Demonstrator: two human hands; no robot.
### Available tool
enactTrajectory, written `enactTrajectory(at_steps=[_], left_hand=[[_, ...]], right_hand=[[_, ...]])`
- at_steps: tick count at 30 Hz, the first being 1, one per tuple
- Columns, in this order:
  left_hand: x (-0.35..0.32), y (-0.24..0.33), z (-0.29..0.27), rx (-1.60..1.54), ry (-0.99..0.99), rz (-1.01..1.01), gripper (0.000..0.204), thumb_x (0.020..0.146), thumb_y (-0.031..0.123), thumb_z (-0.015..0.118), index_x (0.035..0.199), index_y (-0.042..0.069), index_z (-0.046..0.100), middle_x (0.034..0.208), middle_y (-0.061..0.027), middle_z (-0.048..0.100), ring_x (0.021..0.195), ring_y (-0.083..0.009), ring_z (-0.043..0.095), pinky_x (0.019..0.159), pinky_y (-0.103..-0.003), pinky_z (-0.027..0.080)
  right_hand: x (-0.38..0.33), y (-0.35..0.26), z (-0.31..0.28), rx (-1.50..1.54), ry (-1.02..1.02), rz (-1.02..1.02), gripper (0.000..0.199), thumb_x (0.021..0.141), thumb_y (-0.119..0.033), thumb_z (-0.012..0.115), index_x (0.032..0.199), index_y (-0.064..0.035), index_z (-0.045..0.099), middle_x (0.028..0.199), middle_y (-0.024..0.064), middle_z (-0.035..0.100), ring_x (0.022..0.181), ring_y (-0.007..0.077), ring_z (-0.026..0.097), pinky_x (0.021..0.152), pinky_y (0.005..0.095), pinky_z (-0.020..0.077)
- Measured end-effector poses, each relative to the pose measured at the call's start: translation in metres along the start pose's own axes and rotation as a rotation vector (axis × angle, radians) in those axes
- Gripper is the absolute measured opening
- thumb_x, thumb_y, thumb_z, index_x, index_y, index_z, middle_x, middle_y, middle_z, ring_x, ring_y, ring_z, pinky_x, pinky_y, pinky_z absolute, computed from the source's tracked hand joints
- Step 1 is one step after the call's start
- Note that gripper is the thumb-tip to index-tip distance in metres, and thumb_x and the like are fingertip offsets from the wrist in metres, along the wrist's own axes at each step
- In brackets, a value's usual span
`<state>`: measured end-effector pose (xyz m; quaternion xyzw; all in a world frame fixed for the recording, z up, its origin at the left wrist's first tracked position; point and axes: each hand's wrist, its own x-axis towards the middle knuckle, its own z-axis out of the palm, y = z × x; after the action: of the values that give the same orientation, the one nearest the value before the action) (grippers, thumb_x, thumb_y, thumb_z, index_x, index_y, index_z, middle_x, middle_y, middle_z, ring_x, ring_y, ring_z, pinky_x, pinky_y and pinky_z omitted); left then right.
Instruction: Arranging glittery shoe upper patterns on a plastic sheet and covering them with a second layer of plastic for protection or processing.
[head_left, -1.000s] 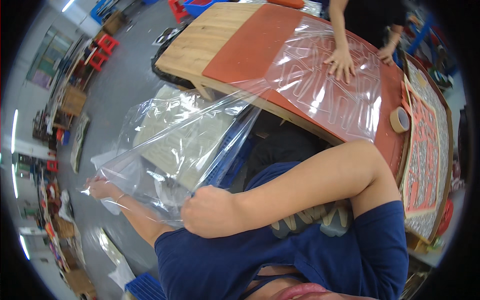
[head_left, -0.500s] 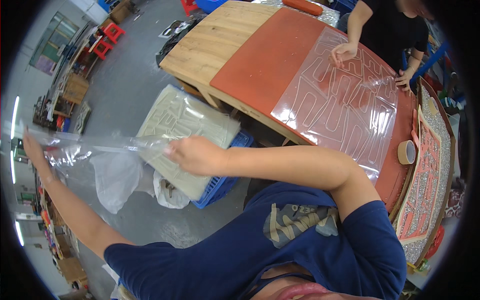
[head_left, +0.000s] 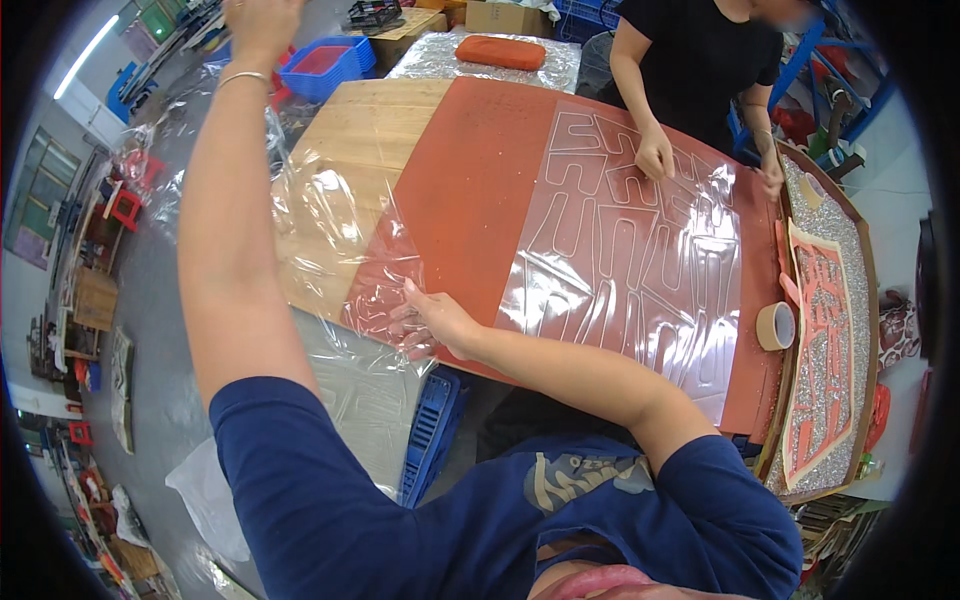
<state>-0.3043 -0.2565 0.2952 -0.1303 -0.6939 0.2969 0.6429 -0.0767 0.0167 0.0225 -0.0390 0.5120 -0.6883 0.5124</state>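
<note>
The left hand (head_left: 262,25) is raised high at the upper edge of the view, a thin bracelet (head_left: 245,77) round its wrist; its fingers are cut off there, so whether they grip anything cannot be told. The right hand (head_left: 440,322) is in front of the body, thumb and loosely bent fingers pinching the edge of a clear film (head_left: 330,215), with some fingers seen through it. The film, creased and shiny, spreads over the bare wooden end of the table (head_left: 400,115) and the near corner of the red mat (head_left: 465,200), and reaches above the pale sheets (head_left: 365,425) lower down. A blue crate (head_left: 430,430) shows just beside those sheets. Farther right on the mat lies a clear sheet (head_left: 605,235) covered in outlined shapes. Across the table a co-worker in black has one hand (head_left: 655,155) curled over that sheet, touching or just above it, and the other hand (head_left: 768,178) near the mat's far right edge. A roll of tape (head_left: 775,326) sits right of the sheet, close to a glittery board (head_left: 862,300) carrying a frame with red pieces (head_left: 820,360).
</note>
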Motion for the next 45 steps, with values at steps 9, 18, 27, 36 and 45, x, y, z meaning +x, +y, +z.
enactTrajectory(at_steps=[9,18,27,36,45], left_hand=[[-0.033,0.062,0.034,-0.986,-0.044,-0.274,0.059,0.069,0.018,0.074,0.121,0.004,0.048,0.12,-0.0195,0.045,0.119,-0.0385,0.039,0.106,-0.051,0.025],[-0.01,0.058,0.007,-0.57,-0.289,-0.585,0.033,0.083,0.032,0.064,0.1,0.005,0.062,0.096,-0.0152,0.06,0.092,-0.0304,0.056,0.082,-0.039,0.044],[-0.096,0.162,-0.195,-1.114,-1.874,-0.551,0.036,0.094,0.031,0.048,0.103,0.0,0.065,0.104,-0.0255,0.063,0.101,-0.0378,0.06,0.089,-0.046,0.045],[-0.205,0.211,-0.219,-0.912,-1.478,-0.586,0.036,0.093,0.027,0.048,0.12,0.004,0.058,0.125,-0.0248,0.052,0.118,-0.0422,0.048,0.1,-0.046,0.038],[-0.212,0.21,-0.21,-1.087,-1.675,-0.632,0.034,0.091,0.022,0.055,0.109,-0.007,0.057,0.096,-0.0244,0.063,0.088,-0.0362,0.063,0.076,-0.044,0.048]], right_hand=[[0.039,-0.001,-0.026,0.241,0.011,0.186,0.075,0.094,-0.06,0.03,0.117,0.0095,0.049,0.105,0.0252,0.061,0.083,0.0362,0.066,0.065,0.0438,0.0571],[0.045,0.002,-0.033,0.375,-0.032,0.253,0.071,0.095,-0.059,0.031,0.11,0.008,0.051,0.094,0.0256,0.063,0.081,0.0389,0.066,0.069,0.046,0.056],[0.039,-0.013,-0.042,0.333,0.012,0.279,0.071,0.096,-0.058,0.028,0.111,0.0078,0.049,0.098,0.0252,0.062,0.08,0.038,0.066,0.071,0.0461,0.0561],[0.029,0.01,-0.039,0.437,-0.014,0.133,0.03,0.096,-0.025,0.049,0.111,0.0008,0.053,0.104,0.0164,0.061,0.097,0.0283,0.061,0.086,0.043,0.0496],[-0.237,0.071,-0.13,0.516,-0.122,-0.283,0.035,0.094,-0.023,0.055,0.115,0.0043,0.058,0.11,0.0226,0.064,0.1,0.0333,0.065,0.084,0.042,0.054]])
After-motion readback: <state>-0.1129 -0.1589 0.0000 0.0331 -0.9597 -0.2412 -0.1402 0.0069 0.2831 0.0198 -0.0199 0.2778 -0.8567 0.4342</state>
